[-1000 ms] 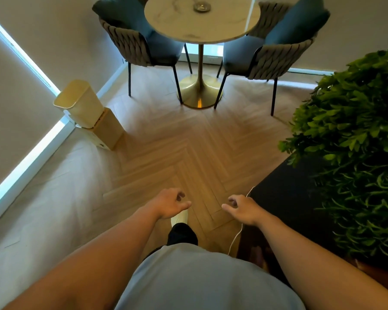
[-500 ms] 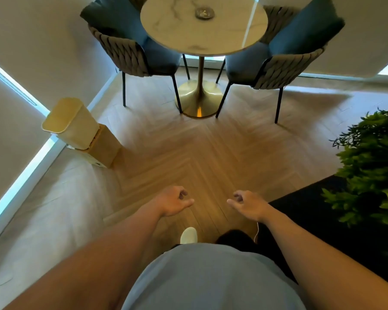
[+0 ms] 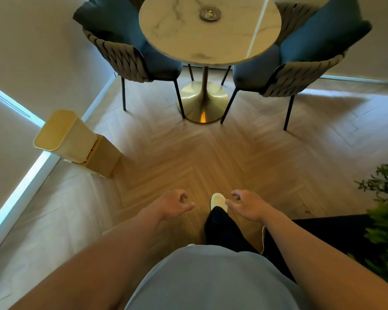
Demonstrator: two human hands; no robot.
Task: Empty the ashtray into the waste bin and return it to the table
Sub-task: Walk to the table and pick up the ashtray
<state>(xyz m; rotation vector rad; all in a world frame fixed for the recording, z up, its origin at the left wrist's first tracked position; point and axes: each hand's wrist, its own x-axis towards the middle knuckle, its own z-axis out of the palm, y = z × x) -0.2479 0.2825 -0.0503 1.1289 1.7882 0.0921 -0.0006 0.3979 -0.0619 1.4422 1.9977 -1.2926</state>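
Observation:
A small round metal ashtray (image 3: 210, 13) sits on the round marble table (image 3: 188, 39) at the top of the view. A pale yellow waste bin (image 3: 65, 135) stands by the left wall, its lid tipped up over a wooden-coloured base. My left hand (image 3: 174, 204) and my right hand (image 3: 248, 205) hang low in front of me, far from the table, fingers loosely curled and holding nothing.
Two woven chairs with blue cushions, one on the left (image 3: 126, 48) and one on the right (image 3: 305, 54), flank the table on its gold pedestal (image 3: 203, 101). A green plant (image 3: 385, 220) on a dark surface is at the right. Herringbone wood floor (image 3: 211, 157) lies between me and the table.
I have walked forward: the table, chairs and bin are nearer and lower in view, and the plant has slid off to the right. Both hands stay empty.

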